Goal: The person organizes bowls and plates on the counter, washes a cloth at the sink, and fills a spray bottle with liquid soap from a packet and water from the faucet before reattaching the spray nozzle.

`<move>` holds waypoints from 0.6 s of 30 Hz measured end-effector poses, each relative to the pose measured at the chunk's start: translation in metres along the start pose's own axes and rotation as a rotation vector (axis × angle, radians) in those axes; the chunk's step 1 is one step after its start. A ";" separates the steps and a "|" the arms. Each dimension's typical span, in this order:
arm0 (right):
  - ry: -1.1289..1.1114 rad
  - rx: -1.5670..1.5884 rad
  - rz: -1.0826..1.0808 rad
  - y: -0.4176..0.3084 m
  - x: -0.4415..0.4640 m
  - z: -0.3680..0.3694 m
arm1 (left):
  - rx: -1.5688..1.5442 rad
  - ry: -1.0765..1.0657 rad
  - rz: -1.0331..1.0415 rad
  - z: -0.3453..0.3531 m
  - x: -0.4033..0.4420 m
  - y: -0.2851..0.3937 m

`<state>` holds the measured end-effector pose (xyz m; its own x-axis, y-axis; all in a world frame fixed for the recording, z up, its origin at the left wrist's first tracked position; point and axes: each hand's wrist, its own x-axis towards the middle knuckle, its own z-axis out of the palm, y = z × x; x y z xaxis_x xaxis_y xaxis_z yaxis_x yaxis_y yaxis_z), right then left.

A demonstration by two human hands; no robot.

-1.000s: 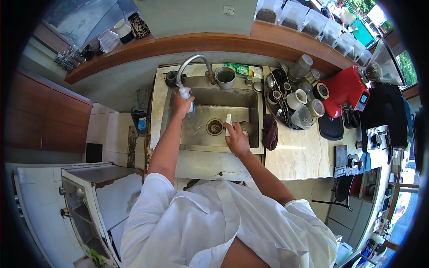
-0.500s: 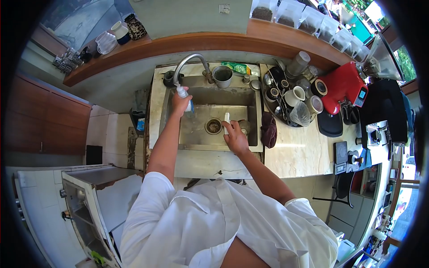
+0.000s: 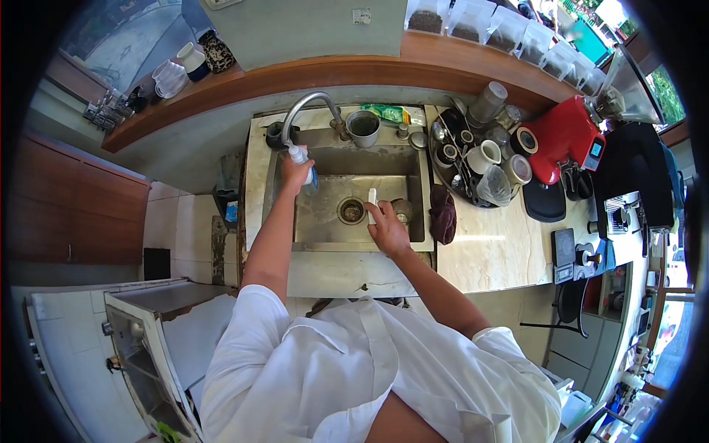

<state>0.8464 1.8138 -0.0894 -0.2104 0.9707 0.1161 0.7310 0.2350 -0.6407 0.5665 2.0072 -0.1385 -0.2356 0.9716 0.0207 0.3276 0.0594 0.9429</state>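
In the left part of the sink (image 3: 354, 164), my left hand (image 3: 295, 176) is closed around a white plastic bottle (image 3: 298, 155) with a blue label. The bottle's top is right under the mouth of the curved metal faucet (image 3: 317, 96). My right hand (image 3: 388, 232) grips a slim white plastic piece (image 3: 372, 198) above the basin; its lower part is hidden by my fingers, so its exact kind is unclear. Close to those fingers is the round drain (image 3: 351, 211). A roundish, see-through object (image 3: 402, 209) sits beside my right hand, partly covered.
Behind the sink stand a metal cup (image 3: 362, 128) and a green packet (image 3: 387, 113). A dark cloth (image 3: 443, 214) hangs at the sink's right edge. Farther right are a tray crowded with a white pitcher (image 3: 484, 156) and jars, then a red grinder (image 3: 563, 140).
The camera view has shifted slightly. Both hands keep their holds, and the bottle stays under the faucet with hardly any movement.
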 end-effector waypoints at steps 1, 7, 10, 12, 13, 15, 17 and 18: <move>-0.005 0.004 0.005 0.000 0.000 0.000 | 0.001 -0.002 -0.002 0.000 -0.002 0.005; -0.010 0.015 0.005 0.002 -0.001 0.001 | 0.011 -0.015 -0.006 -0.003 -0.003 0.010; -0.006 0.009 0.001 0.002 0.000 0.002 | -0.013 -0.021 -0.017 -0.003 -0.003 0.013; -0.002 0.003 -0.005 0.002 0.000 0.002 | 0.004 -0.039 -0.010 -0.004 -0.004 0.015; -0.009 0.003 -0.001 0.001 0.000 0.001 | 0.004 -0.039 -0.010 -0.004 -0.005 0.015; -0.015 0.002 0.001 -0.001 0.000 -0.001 | -0.010 -0.039 0.001 -0.003 -0.006 0.015; -0.032 -0.008 0.015 -0.002 0.000 -0.002 | 0.010 -0.037 -0.006 -0.004 -0.008 0.017; -0.032 -0.008 0.014 -0.002 0.000 -0.002 | 0.033 -0.037 -0.014 -0.004 -0.008 0.018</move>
<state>0.8460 1.8138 -0.0870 -0.2204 0.9719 0.0829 0.7391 0.2219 -0.6360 0.5707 1.9991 -0.1202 -0.2063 0.9785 -0.0057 0.3542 0.0801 0.9317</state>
